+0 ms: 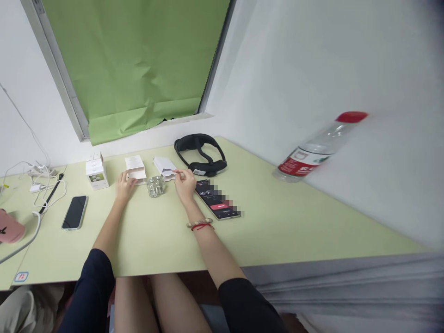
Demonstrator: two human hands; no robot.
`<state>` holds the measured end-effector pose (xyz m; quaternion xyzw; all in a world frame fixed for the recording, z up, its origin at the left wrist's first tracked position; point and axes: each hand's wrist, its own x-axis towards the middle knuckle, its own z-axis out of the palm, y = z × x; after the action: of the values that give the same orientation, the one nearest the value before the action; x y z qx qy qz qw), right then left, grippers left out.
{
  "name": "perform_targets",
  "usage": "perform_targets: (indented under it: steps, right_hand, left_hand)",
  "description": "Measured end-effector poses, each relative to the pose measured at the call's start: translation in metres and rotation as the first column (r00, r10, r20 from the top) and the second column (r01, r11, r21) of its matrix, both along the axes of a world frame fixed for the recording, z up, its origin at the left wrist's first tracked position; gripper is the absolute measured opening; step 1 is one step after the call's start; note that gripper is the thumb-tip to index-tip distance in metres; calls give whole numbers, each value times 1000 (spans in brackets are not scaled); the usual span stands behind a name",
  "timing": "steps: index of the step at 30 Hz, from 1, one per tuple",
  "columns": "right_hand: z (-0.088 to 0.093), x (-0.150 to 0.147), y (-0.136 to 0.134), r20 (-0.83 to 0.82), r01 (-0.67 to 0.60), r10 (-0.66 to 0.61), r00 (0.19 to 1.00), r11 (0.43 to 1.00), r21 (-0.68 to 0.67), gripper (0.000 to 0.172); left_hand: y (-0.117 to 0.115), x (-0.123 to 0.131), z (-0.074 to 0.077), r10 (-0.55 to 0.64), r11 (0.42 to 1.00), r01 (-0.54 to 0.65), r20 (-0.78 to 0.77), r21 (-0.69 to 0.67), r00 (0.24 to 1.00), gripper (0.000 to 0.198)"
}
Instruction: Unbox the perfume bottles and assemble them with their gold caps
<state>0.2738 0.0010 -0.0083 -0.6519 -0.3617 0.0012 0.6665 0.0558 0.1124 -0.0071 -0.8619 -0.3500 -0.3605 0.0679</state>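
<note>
While left hand (125, 185) lies flat against white box (135, 168), right hand (185, 183) pinches leaflet (164, 165), glass jar (155, 186) between them.

**Colours and patterns on the desk**

- Tabletop (277, 222): pale yellow-green, plain.
- Paper sheet (138, 60) over the window: leaf green, creased; frame grey.
- Wall: white.
- Water bottle (314, 155): clear, with a red cap and a red-and-white label.
- Head strap (201, 152): black.
- Right-hand phone (217, 200): black screen with white digits and a red bar.
- Left-hand phone (74, 212): black screen, pale mint edge.
- Stacked cartons (97, 175): white, with a small green picture on the front.
- Open box (135, 167): white.
- Folded leaflet (164, 165): white.
- Glass jar (155, 186): colourless, clear.
- Bracelets (200, 225): one red cord, one string of beige beads.
- Cables (38, 180): white.
- Sleeves: dark navy.
- Corner sticker (21, 276): white, blue border, red mark.
</note>
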Motion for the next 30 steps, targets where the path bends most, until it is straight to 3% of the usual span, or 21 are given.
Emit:
perform_targets:
  steps: [6,11,23,30]
  right_hand:
    - [5,-12,-2,88,-101,98,991,994,31,24]
    - [-2,-8,-1,32,-102,101,994,995,21,27]
    - [-5,-7,-1,9,-98,98,995,995,26,27]
    - [-5,-6,0,-6,-104,104,995,994,22,27]
  left_hand:
    - [-4,-7,-7,65,998,-65,-8,-16,998,19]
    - [-6,-10,-12,108,990,-107,-3,-93,994,27]
    - [-5,-12,-16,-16,983,19,14,-184,1000,35]
    - [-3,-12,-22,-51,984,61,65,-166,997,34]
